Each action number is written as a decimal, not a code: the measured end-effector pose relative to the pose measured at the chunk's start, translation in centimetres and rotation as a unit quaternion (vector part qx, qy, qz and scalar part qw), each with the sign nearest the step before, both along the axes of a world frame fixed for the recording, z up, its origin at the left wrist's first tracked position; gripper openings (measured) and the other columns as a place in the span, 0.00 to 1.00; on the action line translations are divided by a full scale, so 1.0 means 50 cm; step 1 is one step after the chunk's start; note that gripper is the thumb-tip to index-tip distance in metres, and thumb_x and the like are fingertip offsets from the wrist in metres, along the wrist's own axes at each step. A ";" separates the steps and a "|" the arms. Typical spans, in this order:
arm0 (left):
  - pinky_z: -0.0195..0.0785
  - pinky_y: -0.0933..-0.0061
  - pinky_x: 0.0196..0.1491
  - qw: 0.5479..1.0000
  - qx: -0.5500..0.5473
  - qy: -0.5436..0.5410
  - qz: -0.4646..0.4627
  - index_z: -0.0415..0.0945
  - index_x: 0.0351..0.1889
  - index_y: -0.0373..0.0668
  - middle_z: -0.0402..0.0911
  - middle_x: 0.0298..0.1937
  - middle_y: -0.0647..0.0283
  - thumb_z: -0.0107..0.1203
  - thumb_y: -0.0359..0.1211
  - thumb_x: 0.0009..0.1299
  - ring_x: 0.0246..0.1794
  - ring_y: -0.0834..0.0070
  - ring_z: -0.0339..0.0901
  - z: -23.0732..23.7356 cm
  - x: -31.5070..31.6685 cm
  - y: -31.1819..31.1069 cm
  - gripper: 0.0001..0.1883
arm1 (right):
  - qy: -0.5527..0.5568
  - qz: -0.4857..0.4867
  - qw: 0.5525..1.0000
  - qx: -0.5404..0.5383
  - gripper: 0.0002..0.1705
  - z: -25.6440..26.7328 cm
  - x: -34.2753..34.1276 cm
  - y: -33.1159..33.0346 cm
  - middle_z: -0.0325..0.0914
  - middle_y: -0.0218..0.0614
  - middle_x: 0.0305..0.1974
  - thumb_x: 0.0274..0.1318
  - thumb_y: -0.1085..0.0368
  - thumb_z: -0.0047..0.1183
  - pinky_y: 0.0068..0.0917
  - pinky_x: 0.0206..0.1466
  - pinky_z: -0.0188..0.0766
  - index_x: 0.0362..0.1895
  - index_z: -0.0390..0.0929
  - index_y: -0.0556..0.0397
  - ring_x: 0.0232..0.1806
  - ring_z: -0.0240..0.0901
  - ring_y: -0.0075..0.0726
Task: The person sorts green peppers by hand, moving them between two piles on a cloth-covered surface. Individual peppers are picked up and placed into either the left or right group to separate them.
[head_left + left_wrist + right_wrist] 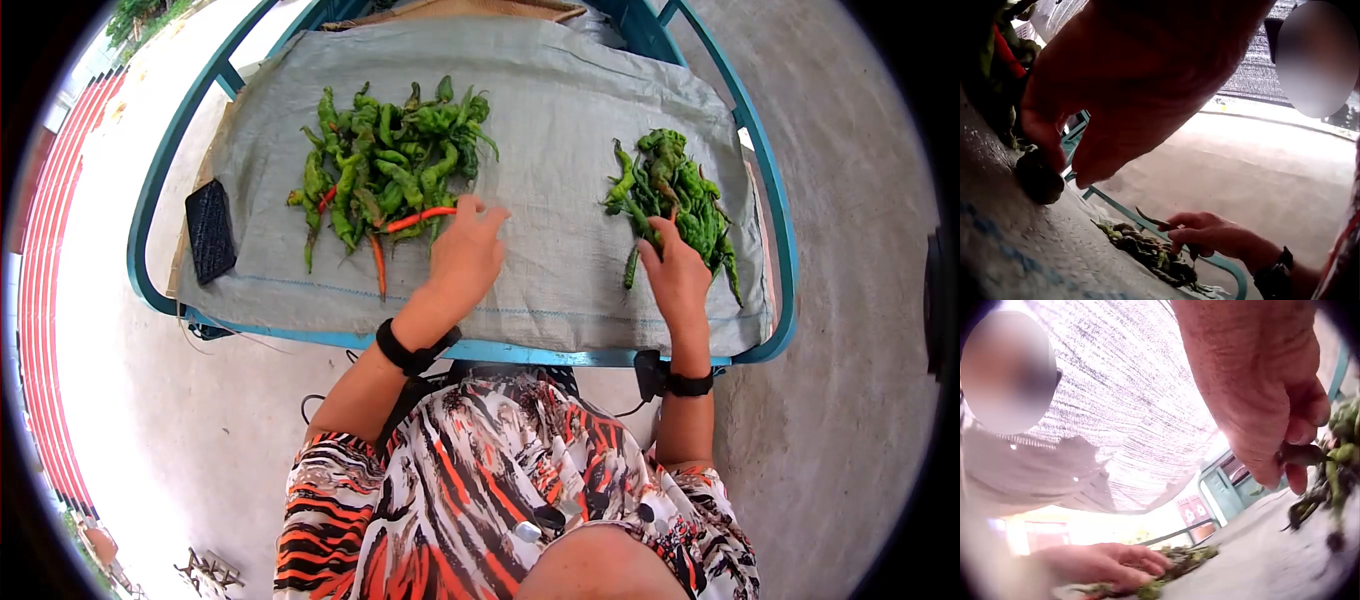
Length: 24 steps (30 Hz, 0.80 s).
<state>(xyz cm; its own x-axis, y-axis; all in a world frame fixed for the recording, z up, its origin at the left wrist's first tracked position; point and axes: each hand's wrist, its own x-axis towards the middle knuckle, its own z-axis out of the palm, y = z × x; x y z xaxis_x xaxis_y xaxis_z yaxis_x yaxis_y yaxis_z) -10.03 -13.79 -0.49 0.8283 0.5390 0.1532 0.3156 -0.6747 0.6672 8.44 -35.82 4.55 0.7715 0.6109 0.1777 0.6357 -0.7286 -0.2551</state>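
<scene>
Twisted green peppers [400, 170] with a few red ones lie in a large heap on the grey woven sheet [560, 250]. My left hand [468, 255] is at that heap's right edge, beside the tip of a red pepper [420, 217]. In the left wrist view my left hand [1129, 81] has thumb and fingers apart, with a dark green pepper [1040, 176] by the fingertips. My right hand [680, 275] is over the near side of the smaller green heap [700, 205]. The right wrist view shows my right hand [1260, 394] pinching a dark pepper [1304, 454].
A black phone-like object [210, 232] lies at the sheet's left edge. Blue metal rails [785, 250] curve around the sheet on both sides, with a front bar nearest my body. A woven tray [470, 8] shows at the far edge.
</scene>
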 end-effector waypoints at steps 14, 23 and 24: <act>0.73 0.56 0.49 0.981 -0.073 -0.052 -0.170 0.75 0.50 0.41 0.68 0.58 0.49 0.56 0.24 0.65 0.45 0.50 0.78 0.068 0.048 -0.051 0.15 | 0.074 -0.042 0.982 0.168 0.18 -0.049 -0.034 -0.072 0.76 0.39 0.51 0.59 0.70 0.57 0.33 0.44 0.75 0.54 0.78 0.48 0.38 0.79 0.38; 0.71 0.55 0.55 0.924 -0.032 -0.241 -0.295 0.75 0.57 0.45 0.64 0.69 0.47 0.56 0.24 0.63 0.56 0.48 0.72 0.017 0.264 -0.152 0.22 | 0.106 -0.026 0.975 0.192 0.14 -0.082 -0.065 -0.078 0.78 0.38 0.46 0.60 0.71 0.56 0.29 0.37 0.74 0.51 0.80 0.49 0.30 0.76 0.33; 0.71 0.54 0.55 0.938 0.012 -0.192 -0.287 0.75 0.57 0.46 0.63 0.69 0.46 0.56 0.24 0.63 0.57 0.48 0.72 0.020 0.257 -0.146 0.22 | 0.106 -0.018 0.974 0.200 0.14 -0.078 -0.068 -0.076 0.78 0.37 0.46 0.61 0.72 0.56 0.27 0.35 0.74 0.51 0.80 0.50 0.29 0.76 0.31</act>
